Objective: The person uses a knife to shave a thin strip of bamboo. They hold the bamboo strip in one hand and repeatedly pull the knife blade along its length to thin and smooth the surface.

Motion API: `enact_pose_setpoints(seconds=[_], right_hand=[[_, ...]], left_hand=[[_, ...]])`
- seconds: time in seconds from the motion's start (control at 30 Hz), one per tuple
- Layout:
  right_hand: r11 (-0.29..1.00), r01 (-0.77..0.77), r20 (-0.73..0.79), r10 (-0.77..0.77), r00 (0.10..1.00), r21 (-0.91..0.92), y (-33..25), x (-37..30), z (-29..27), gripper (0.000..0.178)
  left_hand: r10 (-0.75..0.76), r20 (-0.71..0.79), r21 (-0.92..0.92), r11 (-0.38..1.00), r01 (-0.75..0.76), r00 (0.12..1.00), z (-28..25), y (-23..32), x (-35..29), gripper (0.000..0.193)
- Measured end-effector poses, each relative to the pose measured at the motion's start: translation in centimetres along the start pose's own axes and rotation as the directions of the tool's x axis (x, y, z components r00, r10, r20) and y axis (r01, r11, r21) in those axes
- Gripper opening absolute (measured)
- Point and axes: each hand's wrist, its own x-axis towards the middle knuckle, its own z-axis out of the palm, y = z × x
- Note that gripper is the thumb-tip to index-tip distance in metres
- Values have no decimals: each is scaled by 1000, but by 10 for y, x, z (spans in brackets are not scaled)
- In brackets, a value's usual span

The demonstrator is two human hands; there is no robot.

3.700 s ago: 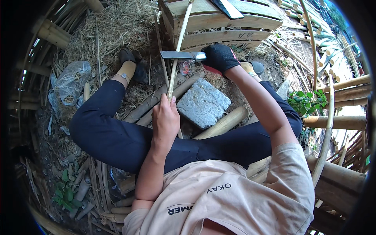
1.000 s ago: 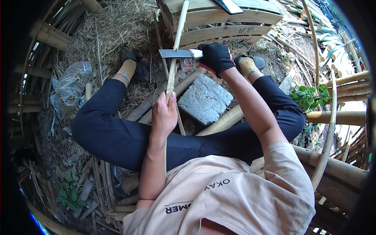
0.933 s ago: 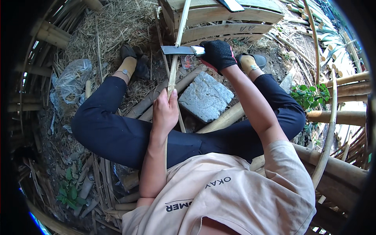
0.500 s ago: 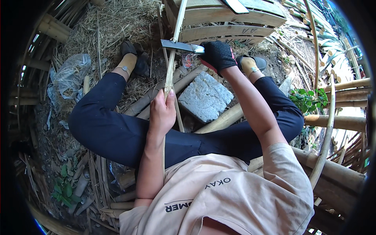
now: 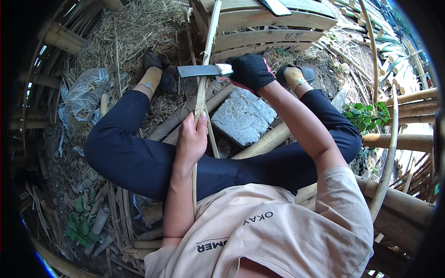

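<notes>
A long, pale bamboo strip [image 5: 201, 89] runs from the person's lap across the front of a slatted wooden crate [image 5: 269, 36], near its left edge. It looks light, springy and splintery, best gripped clear of the knife [image 5: 193, 71] crossing it. The bare left hand [image 5: 192, 140] is closed around the strip; the gloved right hand [image 5: 251, 72] clamps the knife. A grey stone block [image 5: 243, 116] sits to the right.

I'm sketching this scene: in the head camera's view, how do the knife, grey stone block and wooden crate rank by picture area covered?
1. Wooden crate, though the upper edge cuts it off.
2. Grey stone block.
3. Knife, its handle mostly hidden by the gloved right hand.
</notes>
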Motion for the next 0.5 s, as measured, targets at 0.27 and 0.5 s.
enact_pose_setpoints(seconds=[0.27,0.5], right_hand=[[994,111,-7,-111,994,7,-4,0,-5,18],[978,198,-13,-199,980,-66,-7,15,-8,16]], left_hand=[[-73,32,-104,992,75,997,-6,15,-8,32],[-112,3,-171,979,111,994,-7,15,-8,33]])
